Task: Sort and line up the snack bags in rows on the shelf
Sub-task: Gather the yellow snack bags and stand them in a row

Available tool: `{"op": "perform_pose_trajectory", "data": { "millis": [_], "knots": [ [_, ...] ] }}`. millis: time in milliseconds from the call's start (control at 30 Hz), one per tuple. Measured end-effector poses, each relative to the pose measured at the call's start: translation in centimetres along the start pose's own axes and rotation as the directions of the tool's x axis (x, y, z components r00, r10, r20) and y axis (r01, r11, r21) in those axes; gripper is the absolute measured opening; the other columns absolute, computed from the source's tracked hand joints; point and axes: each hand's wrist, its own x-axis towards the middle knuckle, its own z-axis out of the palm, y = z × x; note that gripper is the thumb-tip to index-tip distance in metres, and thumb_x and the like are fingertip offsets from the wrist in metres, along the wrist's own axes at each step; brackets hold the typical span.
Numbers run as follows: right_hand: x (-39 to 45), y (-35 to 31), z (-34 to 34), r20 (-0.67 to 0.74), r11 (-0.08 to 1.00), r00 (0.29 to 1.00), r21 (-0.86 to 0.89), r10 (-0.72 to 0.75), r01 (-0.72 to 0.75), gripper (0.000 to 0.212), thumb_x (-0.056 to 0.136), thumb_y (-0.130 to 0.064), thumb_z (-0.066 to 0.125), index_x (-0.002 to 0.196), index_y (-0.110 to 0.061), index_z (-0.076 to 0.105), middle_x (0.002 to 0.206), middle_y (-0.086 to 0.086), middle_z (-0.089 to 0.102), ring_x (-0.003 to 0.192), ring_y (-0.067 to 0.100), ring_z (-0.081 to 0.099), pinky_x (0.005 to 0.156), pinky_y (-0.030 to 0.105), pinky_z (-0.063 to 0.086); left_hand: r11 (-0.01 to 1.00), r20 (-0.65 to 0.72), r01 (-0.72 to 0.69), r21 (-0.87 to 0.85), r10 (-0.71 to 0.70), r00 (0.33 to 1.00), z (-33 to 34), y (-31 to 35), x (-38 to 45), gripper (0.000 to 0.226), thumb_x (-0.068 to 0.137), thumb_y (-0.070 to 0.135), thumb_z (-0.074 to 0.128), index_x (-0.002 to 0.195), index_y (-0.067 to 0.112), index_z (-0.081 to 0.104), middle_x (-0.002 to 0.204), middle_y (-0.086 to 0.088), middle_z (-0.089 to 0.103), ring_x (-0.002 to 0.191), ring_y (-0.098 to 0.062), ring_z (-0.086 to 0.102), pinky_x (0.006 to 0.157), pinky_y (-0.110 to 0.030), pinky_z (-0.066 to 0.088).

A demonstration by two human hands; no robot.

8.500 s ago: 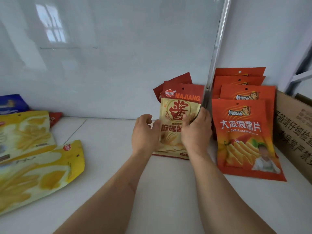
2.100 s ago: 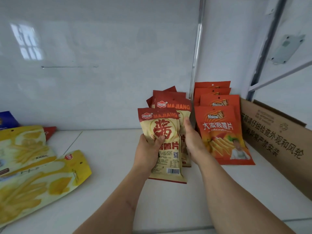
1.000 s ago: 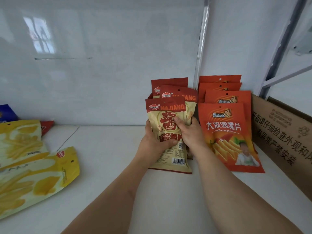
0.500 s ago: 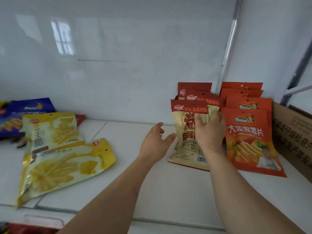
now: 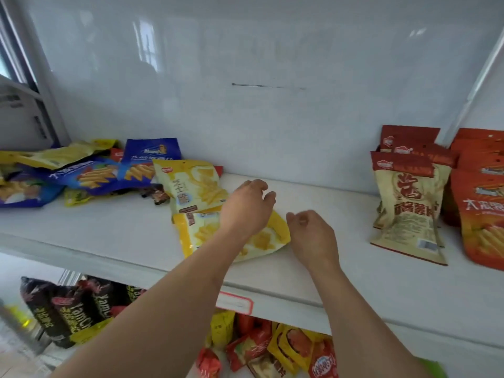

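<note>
In the head view two yellow snack bags lie flat near the middle of the shelf (image 5: 354,271), the nearer yellow bag (image 5: 201,233) partly under the left hand (image 5: 246,211), whose fingers are spread and relaxed over it — whether they touch the foil I cannot tell — while the right hand (image 5: 311,236) hangs just beside the bag's right corner, fingers loosely curled and holding nothing. The second yellow bag (image 5: 191,184) rests behind it, overlapping its top edge; the beige bags (image 5: 409,203) already stand in a row at the right. The bag looks light, air-puffed and slick with brittle chips inside, so it is probably best pinched by the flat sealed edges — not squeezed across the belly.
</note>
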Motion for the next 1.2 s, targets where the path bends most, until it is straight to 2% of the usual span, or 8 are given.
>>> {"op": "perform_pose_trajectory", "data": {
  "millis": [100,300,533,667,767,933,1067,1200],
  "knots": [
    [-2.3,-1.7,2.0,0.057,0.992,0.994,-0.092,0.094,-0.088,0.042,0.098,-0.057,0.044,0.11,-0.019,0.055,0.103,0.0,0.064,0.089,0.022,0.055,0.073,0.033,0.041,0.996,-0.027,0.081,-0.041,-0.082,0.996,-2.5,-3.1,-0.1,0.041,0.1,0.043,0.049,0.133,0.021,0.059,0.133,0.002,0.061,0.117,-0.024,0.059,0.092,-0.037,0.05],
    [-1.9,-4.3,3.9,0.061,0.995,0.994,0.038,0.094,-0.096,0.068,0.095,-0.042,0.061,0.15,-0.015,0.033,0.147,0.013,0.038,0.119,0.034,0.056,0.088,0.037,0.047,0.957,-0.119,0.261,-0.129,-0.276,0.954,-4.6,-8.4,0.3,0.046,0.1,0.04,0.049,0.14,0.02,0.054,0.146,-0.004,0.048,0.133,-0.028,0.043,0.105,-0.043,0.041],
    [-0.4,-4.5,6.3,0.0,0.866,0.979,0.466,0.205,-0.181,0.096,0.09,-0.04,0.07,0.16,-0.017,0.009,0.162,0.01,0.024,0.142,0.029,0.038,0.108,0.036,0.035,0.848,-0.171,0.462,-0.26,-0.511,0.842,-5.1,-11.5,2.5,0.068,0.096,0.042,0.055,0.154,0.011,0.033,0.161,-0.01,0.025,0.147,-0.03,0.024,0.117,-0.046,0.027],
    [1.5,-5.1,7.5,0.088,0.843,0.973,0.488,0.212,-0.227,0.088,0.092,-0.028,0.07,0.16,-0.016,0.015,0.143,0.01,0.051,0.129,0.026,0.05,0.09,0.028,0.036,0.715,-0.097,0.572,-0.402,-0.655,0.75,-5.1,-13.0,4.0,0.084,0.094,0.044,0.061,0.155,0.004,0.02,0.161,-0.014,0.022,0.146,-0.035,0.027,0.117,-0.046,0.027],
    [3.0,-5.7,8.4,0.066,0.897,0.979,0.393,0.191,-0.202,0.078,0.092,-0.023,0.069,0.157,-0.018,0.026,0.138,0.009,0.058,0.128,0.027,0.054,0.098,0.032,0.041,0.687,-0.088,0.583,-0.433,-0.676,0.731,-5.6,-14.7,5.2,0.085,0.091,0.045,0.065,0.152,0.006,0.021,0.155,-0.016,0.033,0.141,-0.036,0.035,0.114,-0.048,0.034],
    [5.2,-7.0,10.5,0.035,0.876,0.98,0.442,0.195,-0.191,0.066,0.092,-0.02,0.069,0.15,-0.015,0.04,0.134,0.008,0.062,0.121,0.026,0.058,0.095,0.03,0.043,0.745,-0.089,0.545,-0.384,-0.617,0.782,-6.9,-16.9,7.1,0.077,0.091,0.045,0.063,0.149,0.007,0.03,0.147,-0.014,0.042,0.136,-0.035,0.043,0.109,-0.047,0.04],
    [5.6,-8.6,12.5,0.033,0.81,0.966,0.538,0.256,-0.234,0.068,0.09,-0.024,0.07,0.149,-0.01,0.04,0.132,0.003,0.059,0.123,0.024,0.055,0.094,0.028,0.039,0.622,0.059,0.567,-0.54,-0.644,0.763,-7.6,-18.5,8.8,0.066,0.085,0.038,0.074,0.133,0.006,0.042,0.126,-0.011,0.062,0.117,-0.034,0.06,0.098,-0.043,0.05],
    [4.7,-10.5,14.2,-0.088,0.942,0.964,0.251,0.251,-0.222,0.047,0.089,-0.035,0.067,0.125,-0.008,0.055,0.119,0.006,0.062,0.111,0.031,0.059,0.083,0.034,0.047,0.614,0.125,0.532,-0.583,-0.579,0.806,-7.5,-20.1,9.9,0.043,0.085,0.031,0.076,0.116,0.008,0.057,0.109,-0.007,0.068,0.106,-0.032,0.065,0.094,-0.042,0.054]
  ]
}}
